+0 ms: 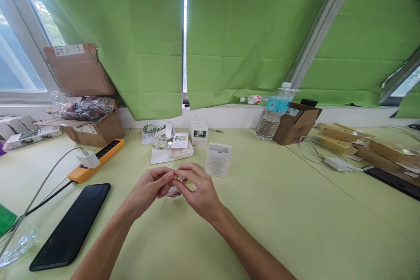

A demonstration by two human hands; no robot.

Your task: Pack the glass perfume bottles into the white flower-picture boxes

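Note:
My left hand (151, 187) and my right hand (198, 190) meet over the middle of the pale green table (262, 210). Both are closed together around a small clear glass bottle (173, 191) with a gold-coloured cap, held just above the tabletop. Most of the bottle is hidden by my fingers. Right behind my right hand stands an open white carton (218, 159). Further back lie more small white boxes (198, 134), folded white paper (164, 156) and two round glass bottles (159, 142).
A black phone (72, 225) lies at the left, beside an orange power strip (96, 159) with a white charger. Open cardboard boxes (82, 96) stand at the back left. A water bottle (274, 113), a brown box (297, 123), cables and flat packages sit at the right.

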